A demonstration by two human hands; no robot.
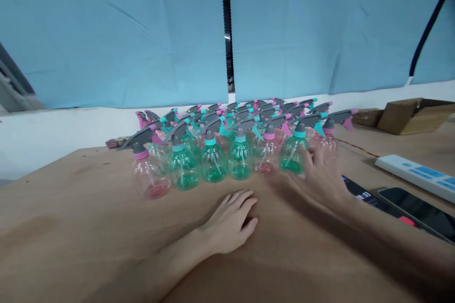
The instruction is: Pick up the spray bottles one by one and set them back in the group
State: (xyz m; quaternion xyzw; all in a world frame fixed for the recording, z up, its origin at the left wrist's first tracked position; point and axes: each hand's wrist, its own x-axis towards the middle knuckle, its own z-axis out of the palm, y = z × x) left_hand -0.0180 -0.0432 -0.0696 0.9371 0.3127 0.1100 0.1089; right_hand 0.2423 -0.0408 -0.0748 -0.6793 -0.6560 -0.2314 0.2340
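Observation:
Several small spray bottles (213, 161) in green and pink plastic with grey triggers stand in rows on a brown table (71, 208). My left hand (231, 220) lies flat on the table just in front of the front row, fingers loosely stretched, holding nothing. My right hand (322, 177) is blurred by motion and reaches to the right end of the front row, fingers spread beside a green bottle (293, 154) and a pink bottle (329, 139). I cannot tell whether it touches them.
A white power strip (415, 175) lies at the right, with a dark phone (423, 215) and a timer device (366, 196) nearer me. Cardboard boxes (408, 116) sit at the back right. A blue cloth (142, 33) hangs behind the table.

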